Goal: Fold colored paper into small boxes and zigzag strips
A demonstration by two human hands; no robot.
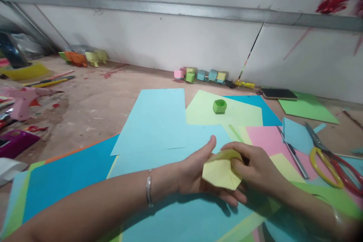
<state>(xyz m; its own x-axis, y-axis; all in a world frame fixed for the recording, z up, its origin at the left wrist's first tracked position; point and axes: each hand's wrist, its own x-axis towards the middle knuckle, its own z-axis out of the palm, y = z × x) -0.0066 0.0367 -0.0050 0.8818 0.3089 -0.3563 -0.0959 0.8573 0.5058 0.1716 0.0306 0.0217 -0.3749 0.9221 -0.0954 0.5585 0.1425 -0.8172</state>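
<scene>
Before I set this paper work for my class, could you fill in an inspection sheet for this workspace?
Surface: brown table, reddish marks, partly covered by coloured sheets.
Job's things: folded yellow paper in the hands; small green paper box on a pale green sheet.
Clutter: pink glue gun and yellow tape roll at picture left; scissors at picture right.
Hands: left hand open beneath the yellow paper; right hand pinching it.
Cables: nothing seen.
Surroundings: pale wall with metal rail; small paper pieces along its foot.
</scene>
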